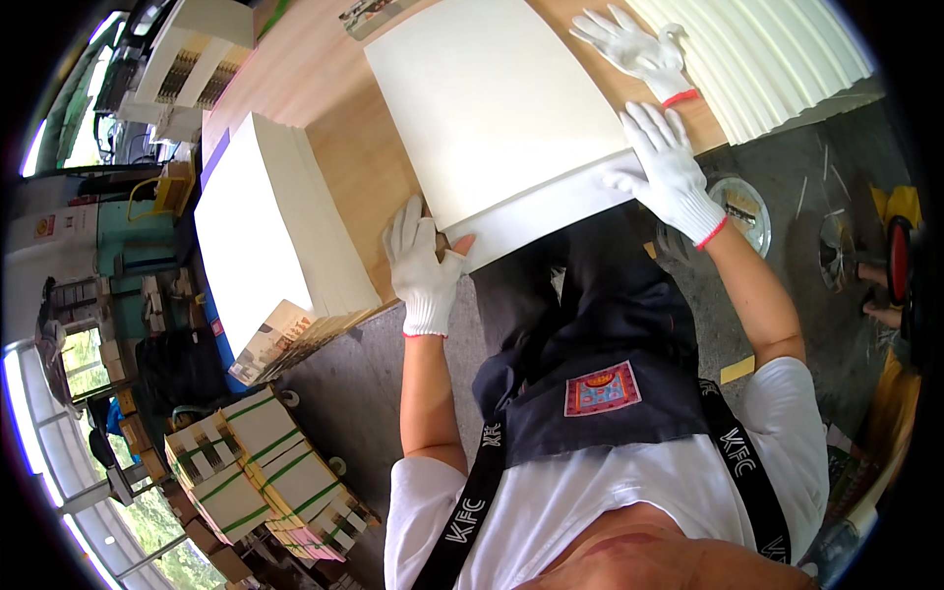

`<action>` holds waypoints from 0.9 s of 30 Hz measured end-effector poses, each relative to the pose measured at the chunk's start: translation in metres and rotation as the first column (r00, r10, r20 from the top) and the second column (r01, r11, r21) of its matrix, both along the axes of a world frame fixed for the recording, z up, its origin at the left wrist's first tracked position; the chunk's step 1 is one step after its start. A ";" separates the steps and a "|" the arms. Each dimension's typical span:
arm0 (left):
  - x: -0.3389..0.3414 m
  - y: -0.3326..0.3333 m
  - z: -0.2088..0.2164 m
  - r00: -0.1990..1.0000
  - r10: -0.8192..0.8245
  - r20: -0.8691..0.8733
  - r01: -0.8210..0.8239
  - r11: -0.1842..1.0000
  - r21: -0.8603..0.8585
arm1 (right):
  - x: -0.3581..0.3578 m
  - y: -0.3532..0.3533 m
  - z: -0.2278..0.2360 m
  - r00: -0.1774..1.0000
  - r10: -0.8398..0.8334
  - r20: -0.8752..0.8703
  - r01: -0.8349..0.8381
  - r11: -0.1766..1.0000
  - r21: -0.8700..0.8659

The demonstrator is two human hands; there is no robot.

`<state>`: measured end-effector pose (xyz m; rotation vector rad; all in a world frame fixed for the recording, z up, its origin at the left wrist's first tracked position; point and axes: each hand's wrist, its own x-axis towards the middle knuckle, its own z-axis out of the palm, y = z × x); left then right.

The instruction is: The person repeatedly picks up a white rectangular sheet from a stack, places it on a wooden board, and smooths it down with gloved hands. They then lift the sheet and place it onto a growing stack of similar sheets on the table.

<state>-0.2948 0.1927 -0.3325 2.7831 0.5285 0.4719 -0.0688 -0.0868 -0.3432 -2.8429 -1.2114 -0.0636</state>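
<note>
A broad stack of white paper sheets (501, 103) lies on the wooden table (359, 147) in front of me, a white strip (546, 211) along its near edge. My left hand (423, 264), in a white knit glove with a bare thumb tip, rests at the near left corner, fingers extended and thumb on the strip. At the near right corner, my gloved right hand (671, 177) lies with fingers stretched along the side and thumb over the strip. Both hands look open. A loose white glove (639, 49) with a red cuff lies beyond my right hand.
To the left stands a tall stack of printed sheets (339, 211) with a white top. Fanned white sheets (752, 64) cover the far right. Strapped bundles (265, 462) sit on the floor at lower left. A round tub (742, 211) with a brush stands by my right forearm.
</note>
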 end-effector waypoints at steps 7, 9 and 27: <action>-0.002 0.000 0.000 0.999 -0.007 -0.053 0.009 0.999 0.045 | 0.006 0.000 -0.001 1.000 0.008 -0.023 -0.007 0.997 0.078; -0.001 -0.001 0.004 0.996 0.002 -0.085 0.003 0.998 0.058 | 0.007 0.001 -0.001 0.999 0.024 -0.037 -0.018 0.987 0.161; -0.003 0.003 -0.003 0.995 0.005 -0.101 0.005 0.995 0.099 | 0.009 0.000 0.000 0.999 0.021 -0.035 -0.019 0.997 0.073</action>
